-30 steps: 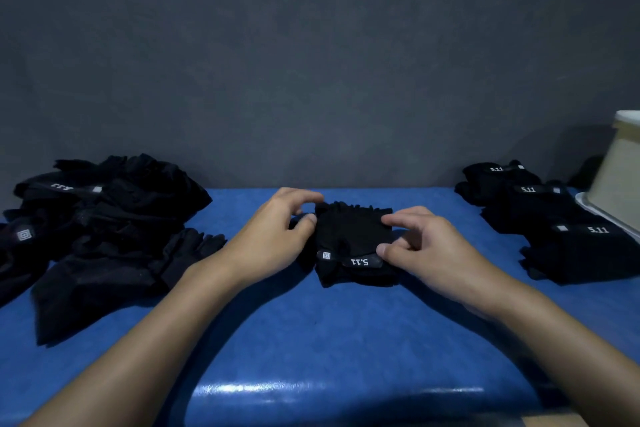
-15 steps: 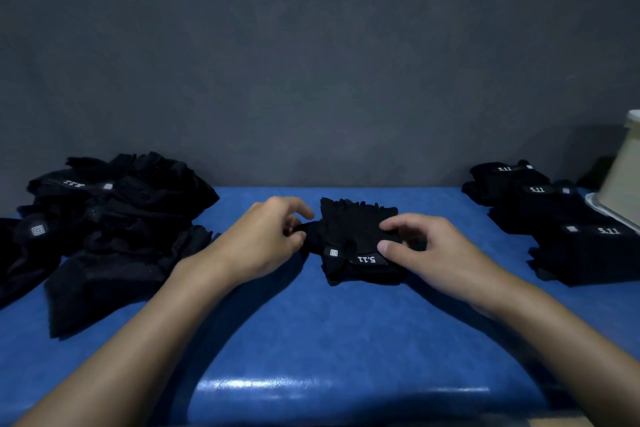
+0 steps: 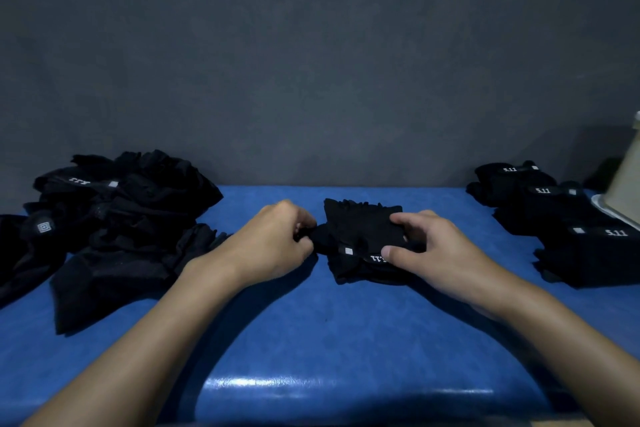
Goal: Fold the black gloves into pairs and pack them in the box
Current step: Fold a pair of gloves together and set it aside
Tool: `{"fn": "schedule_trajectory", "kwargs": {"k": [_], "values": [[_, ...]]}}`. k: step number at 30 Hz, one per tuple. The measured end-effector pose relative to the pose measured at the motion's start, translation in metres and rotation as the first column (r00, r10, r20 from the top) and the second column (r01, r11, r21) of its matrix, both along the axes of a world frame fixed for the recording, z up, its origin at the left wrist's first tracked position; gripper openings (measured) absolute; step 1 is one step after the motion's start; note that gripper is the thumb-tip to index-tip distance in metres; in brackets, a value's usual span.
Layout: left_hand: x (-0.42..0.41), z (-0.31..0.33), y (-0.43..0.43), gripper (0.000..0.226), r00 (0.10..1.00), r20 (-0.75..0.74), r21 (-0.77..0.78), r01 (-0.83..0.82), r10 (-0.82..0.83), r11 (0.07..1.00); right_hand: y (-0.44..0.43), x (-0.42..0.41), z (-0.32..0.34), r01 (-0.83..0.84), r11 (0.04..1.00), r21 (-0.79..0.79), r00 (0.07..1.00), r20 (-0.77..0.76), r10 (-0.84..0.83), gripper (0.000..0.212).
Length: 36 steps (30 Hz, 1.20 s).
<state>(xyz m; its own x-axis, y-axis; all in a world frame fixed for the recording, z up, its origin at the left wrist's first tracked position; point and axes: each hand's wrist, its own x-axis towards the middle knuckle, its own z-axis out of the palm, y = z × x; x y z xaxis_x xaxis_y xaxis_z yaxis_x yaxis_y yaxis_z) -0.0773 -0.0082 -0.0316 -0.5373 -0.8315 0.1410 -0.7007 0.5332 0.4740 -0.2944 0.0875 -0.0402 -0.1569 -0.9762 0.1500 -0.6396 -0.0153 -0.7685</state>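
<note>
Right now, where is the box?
In the head view, the box sits at the far right edge, mostly cut off, just right of the row of folded gloves.

2 bare forearms, bare wrists, bare L hand, bare R hand

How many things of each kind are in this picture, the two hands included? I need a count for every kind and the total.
Folded glove bundles at the right, by their labels: 3
Glove bundle held by both hands: 1
Loose glove pile at the left: 1
Box: 1
Hands, left hand and right hand: 2
Total: 8
</note>
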Motion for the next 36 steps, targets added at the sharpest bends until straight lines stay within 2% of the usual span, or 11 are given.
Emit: {"fn": "schedule_trajectory", "kwargs": {"k": [3, 6, 8, 10, 14, 19, 23, 25, 29, 33, 36], "values": [[-0.003, -0.002, 0.000, 0.039, 0.995, -0.098, -0.007, -0.022, 0.021, 1.000, 0.000, 0.000, 0.001, 0.000, 1.000, 0.016, 1.000, -0.021, 0.000, 0.022], [-0.010, -0.003, 0.007, 0.052, 0.974, -0.213, -0.012, 0.070, -0.071, 0.997, -0.001, 0.000, 0.001, 0.006, 1.000, 0.013, 1.000, -0.030, -0.006, 0.025], [-0.014, -0.005, 0.013, 0.058, 0.973, -0.171, -0.024, 0.153, -0.155, 0.988, -0.003, -0.001, -0.001, 0.021, 1.000, 0.022, 0.999, -0.046, -0.020, 0.023], [-0.015, -0.009, 0.014, 0.063, 0.981, -0.077, -0.025, 0.177, -0.179, 0.984, -0.005, -0.003, -0.005, 0.049, 0.999, 0.020, 0.991, -0.123, -0.046, 0.039], [-0.014, -0.014, 0.011, 0.061, 0.984, 0.057, -0.034, 0.170, -0.168, 0.985, -0.001, -0.001, -0.006, -0.047, 0.993, -0.111, 0.939, -0.344, 0.006, 0.050], [-0.012, -0.015, 0.010, 0.065, 0.979, 0.105, -0.008, 0.179, -0.177, 0.984, -0.002, -0.003, -0.015, -0.115, 0.992, 0.044, 0.884, -0.451, 0.122, 0.058], [-0.006, -0.011, 0.004, 0.048, 0.990, -0.049, 0.019, 0.134, -0.133, 0.991, -0.004, -0.011, -0.010, -0.098, 0.991, 0.089, 0.879, -0.460, 0.128, 0.055], [0.000, -0.009, 0.001, 0.042, 0.994, -0.067, 0.000, 0.086, -0.086, 0.996, -0.004, -0.013, -0.007, -0.078, 0.995, 0.060, 0.874, -0.475, 0.097, 0.052], [0.004, -0.013, -0.004, 0.046, 0.995, -0.077, -0.056, 0.059, -0.063, 0.997, -0.001, -0.005, -0.003, -0.160, 0.978, -0.135, 0.897, -0.432, 0.087, 0.055], [-0.002, -0.014, -0.003, 0.049, 0.995, -0.061, -0.082, 0.070, -0.076, 0.994, -0.001, 0.004, -0.009, -0.256, 0.955, -0.149, 0.871, -0.463, 0.161, 0.061], [-0.004, -0.014, -0.002, 0.034, 0.993, -0.082, -0.109, 0.077, -0.086, 0.991, -0.004, 0.003, -0.015, -0.269, 0.953, -0.138, 0.882, -0.433, 0.186, 0.057]]}}
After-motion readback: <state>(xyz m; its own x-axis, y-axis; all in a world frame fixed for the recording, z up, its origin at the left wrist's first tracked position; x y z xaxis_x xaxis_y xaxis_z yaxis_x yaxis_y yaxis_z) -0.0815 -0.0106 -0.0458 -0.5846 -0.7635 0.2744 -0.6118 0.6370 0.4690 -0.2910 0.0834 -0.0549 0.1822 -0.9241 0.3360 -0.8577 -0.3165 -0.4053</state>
